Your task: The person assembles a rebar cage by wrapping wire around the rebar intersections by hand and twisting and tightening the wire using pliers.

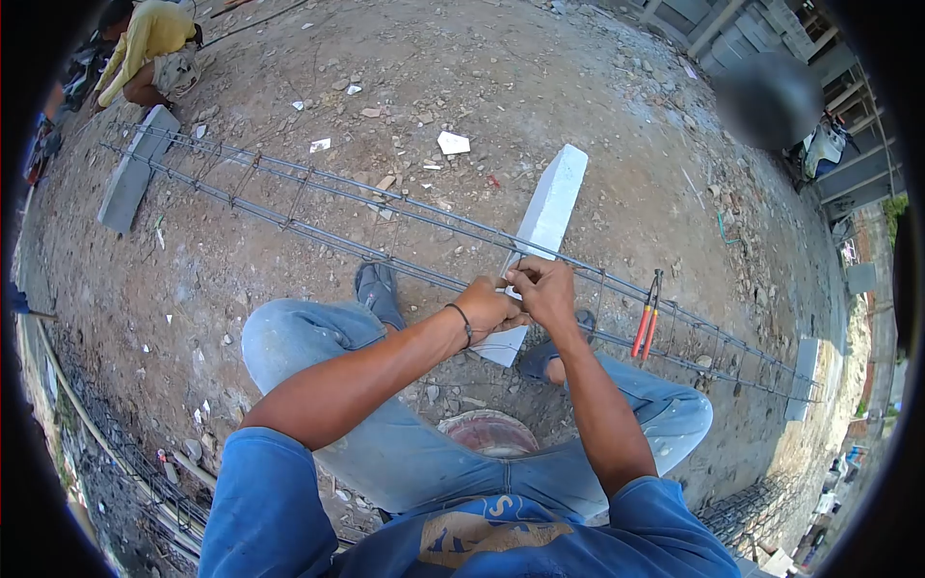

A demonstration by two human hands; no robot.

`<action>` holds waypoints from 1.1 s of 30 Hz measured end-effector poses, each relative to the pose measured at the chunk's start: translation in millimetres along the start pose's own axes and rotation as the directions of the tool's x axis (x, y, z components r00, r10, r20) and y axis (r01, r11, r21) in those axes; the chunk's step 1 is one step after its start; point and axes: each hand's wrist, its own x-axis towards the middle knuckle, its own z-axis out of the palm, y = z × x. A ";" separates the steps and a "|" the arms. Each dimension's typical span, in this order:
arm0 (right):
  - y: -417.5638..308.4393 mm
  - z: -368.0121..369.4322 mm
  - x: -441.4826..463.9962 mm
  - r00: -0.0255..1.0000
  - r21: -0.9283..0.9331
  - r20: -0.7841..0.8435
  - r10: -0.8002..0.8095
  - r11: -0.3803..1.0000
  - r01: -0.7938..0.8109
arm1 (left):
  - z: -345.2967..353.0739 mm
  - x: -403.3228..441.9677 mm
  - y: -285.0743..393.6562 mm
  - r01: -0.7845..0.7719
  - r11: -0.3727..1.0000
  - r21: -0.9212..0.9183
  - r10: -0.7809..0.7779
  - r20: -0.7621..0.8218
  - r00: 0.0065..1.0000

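Note:
A long rebar cage (289, 223) of thin rods with square stirrups runs across the view, resting on pale blocks. Both my hands meet at the cage, over the middle block (554, 202). My left hand (487, 306) has its fingers closed near the lower rods; what it grips is too small to make out. My right hand (544, 289) is pinched close beside it, thumb and fingers together at a stirrup, and its contents are hidden. Red-handled pincers (646, 328) hang on the cage to the right of my hands.
Another block (140, 169) supports the far left end, and one (802, 379) stands at the right end. A person in a yellow top (149, 39) crouches at the upper left. An upturned round bucket (489, 433) is between my legs. Stones and white shards (453, 144) litter the ground.

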 end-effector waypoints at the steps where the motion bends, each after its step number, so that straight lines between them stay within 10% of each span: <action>1: 2.0 5.9 2.6 0.990 -0.191 -0.076 -0.115 0.977 0.099 | -0.6 -2.2 0.8 0.004 1.000 0.008 -0.004 0.039 0.999; 5: 12.7 24.5 32.8 0.995 0.037 -0.056 0.080 0.996 -0.078 | -7.3 -1.3 9.6 -0.015 1.000 0.021 0.016 -0.036 0.999; 8: 16.3 35.2 52.9 0.993 0.176 -0.071 0.095 0.981 -0.081 | -6.2 -17.8 32.4 -0.002 0.865 0.502 0.110 -0.187 0.976; 10: 20.4 40.4 65.6 0.989 0.227 -0.072 0.128 0.968 -0.109 | -14.8 -19.4 36.5 0.011 0.092 0.996 0.440 -0.050 0.896; 19: 36.0 76.5 71.9 0.976 0.272 0.068 0.207 0.937 -0.217 | -47.8 -15.3 72.6 -0.020 0.212 0.977 0.657 -0.128 0.743; 23: 28.6 74.5 66.1 0.992 -0.130 0.014 0.125 0.984 -0.122 | -77.4 19.8 81.8 -0.032 0.245 0.969 0.543 -0.110 0.833; 29: 51.8 43.8 75.8 0.956 0.141 -0.174 0.236 0.967 -0.213 | -98.0 74.5 98.7 -0.016 0.329 0.944 0.315 -0.094 0.944; 33: 48.1 11.5 100.1 0.952 -0.101 -0.301 0.061 0.990 -0.095 | -82.3 99.6 104.3 -0.126 0.294 0.948 0.344 0.019 0.939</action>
